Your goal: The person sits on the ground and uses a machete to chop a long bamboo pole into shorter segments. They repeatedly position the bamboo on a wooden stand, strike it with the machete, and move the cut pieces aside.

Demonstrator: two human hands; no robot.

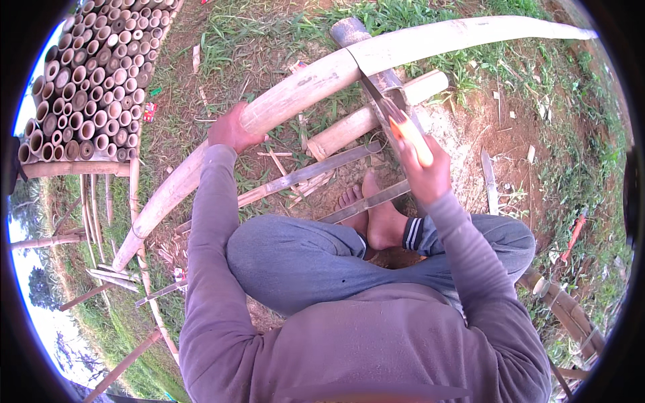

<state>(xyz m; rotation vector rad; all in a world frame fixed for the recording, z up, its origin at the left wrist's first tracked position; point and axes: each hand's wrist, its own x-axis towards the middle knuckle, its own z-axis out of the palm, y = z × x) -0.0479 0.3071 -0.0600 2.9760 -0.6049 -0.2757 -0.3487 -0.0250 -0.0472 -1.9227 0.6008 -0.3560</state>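
The person sits on the ground with legs folded, and a long pale split bamboo pole [295, 91] lies across the view from the lower left up to the upper right. It rests on a round grey wooden log [354, 30] that stands under it near the top middle.

The left hand [230, 129] grips the pole from above at about its middle part; the fingers are wrapped closed around the curved surface. The right hand [424, 171] is closed tightly on the orange handle of a knife with a dark metal blade [384, 101]. The blade points up and away from the person, and its tip touches the pole just where the pole crosses the log.

Under the pole there is a shorter light bamboo piece [376, 114], lying in a similar direction, and two thin flat bamboo strips [316, 171] lie on the soil close to the bare feet [376, 211]. The feet are crossed, just below the knife hand.

At the upper left is a big stack of cut bamboo tubes [87, 87], their round open ends facing the camera. Some thin bamboo sticks [101, 201] stand below this stack. The ground is brown soil with green grass [255, 33] and small chips of bamboo.
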